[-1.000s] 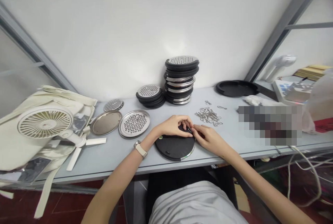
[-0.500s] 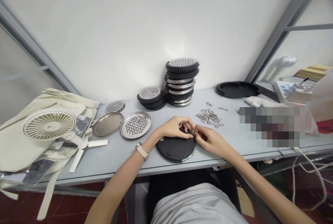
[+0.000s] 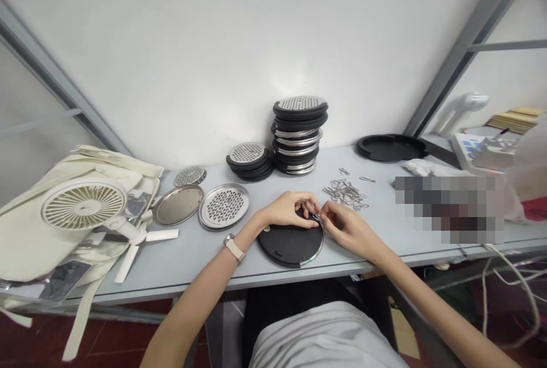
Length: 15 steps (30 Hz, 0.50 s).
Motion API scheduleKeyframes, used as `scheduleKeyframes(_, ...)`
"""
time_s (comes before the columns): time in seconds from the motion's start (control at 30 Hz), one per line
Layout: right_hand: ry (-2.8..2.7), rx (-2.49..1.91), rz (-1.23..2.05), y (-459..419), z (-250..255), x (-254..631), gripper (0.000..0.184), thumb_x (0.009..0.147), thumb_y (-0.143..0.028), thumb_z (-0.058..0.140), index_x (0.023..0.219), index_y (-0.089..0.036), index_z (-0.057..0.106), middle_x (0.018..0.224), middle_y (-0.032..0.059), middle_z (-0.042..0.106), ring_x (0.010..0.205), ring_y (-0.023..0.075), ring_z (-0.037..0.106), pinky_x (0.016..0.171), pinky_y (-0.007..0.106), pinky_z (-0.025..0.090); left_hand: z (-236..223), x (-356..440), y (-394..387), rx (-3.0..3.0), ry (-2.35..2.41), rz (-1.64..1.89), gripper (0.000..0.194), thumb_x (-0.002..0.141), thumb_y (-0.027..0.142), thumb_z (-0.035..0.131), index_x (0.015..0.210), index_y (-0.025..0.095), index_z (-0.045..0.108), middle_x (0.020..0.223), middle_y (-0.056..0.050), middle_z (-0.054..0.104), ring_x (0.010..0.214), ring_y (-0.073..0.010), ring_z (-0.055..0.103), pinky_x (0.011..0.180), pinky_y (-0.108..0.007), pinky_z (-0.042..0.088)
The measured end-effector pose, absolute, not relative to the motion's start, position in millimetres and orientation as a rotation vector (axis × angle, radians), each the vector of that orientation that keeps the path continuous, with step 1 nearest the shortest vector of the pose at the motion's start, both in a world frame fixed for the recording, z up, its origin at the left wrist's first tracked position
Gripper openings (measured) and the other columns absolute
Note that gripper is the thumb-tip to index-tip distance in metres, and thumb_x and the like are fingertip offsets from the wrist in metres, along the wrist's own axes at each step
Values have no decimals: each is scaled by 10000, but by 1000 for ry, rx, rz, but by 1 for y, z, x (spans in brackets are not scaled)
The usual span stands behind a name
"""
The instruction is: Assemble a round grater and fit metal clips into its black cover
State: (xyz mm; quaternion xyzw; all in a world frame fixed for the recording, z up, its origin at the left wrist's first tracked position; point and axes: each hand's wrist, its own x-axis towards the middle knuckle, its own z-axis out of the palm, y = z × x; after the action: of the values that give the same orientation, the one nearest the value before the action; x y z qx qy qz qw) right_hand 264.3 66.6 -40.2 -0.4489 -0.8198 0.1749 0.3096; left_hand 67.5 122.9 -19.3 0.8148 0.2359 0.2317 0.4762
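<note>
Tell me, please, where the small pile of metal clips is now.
In the head view, the pile of metal clips lies on the grey table, just beyond the right hand and right of the tall stack of black-and-steel discs.

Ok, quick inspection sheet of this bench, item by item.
Surface: grey table, items spread along it.
Job's things: black round disc under the hands; small metal clip at its rim; loose metal clips beside it.
Clutter: stacked black-and-steel perforated discs, perforated steel disc, plain steel disc, cream bag, white fan.
Grippers: bare hands; left hand on the disc, right hand pinching the small metal clip.
Cables: white cable below the table's right side.
Surroundings: white wall, grey metal frame.
</note>
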Motion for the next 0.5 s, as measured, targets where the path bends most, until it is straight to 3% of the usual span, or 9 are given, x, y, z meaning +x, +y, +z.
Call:
scheduleKeyframes(0.17,-2247,-1102,353,68,-44,265,90,859,-207,458,770,-210,467,769,40,529,739,194,485,685,306,402,-17,68,121,2021,605,550,296,684,232,710,951,145,612,795,-26,652,740,-107,579,680,-222,411)
scheduleKeyframes(0.5,-2254,-1131,429,68,-41,264,181,918,-236,398,746,-208,448,707,19,505,681,175,475,653,290,388,-22,67,126,2012,642,580,223,782,315,635,906,132,619,774,-23,622,696,-93,542,614,-204,380)
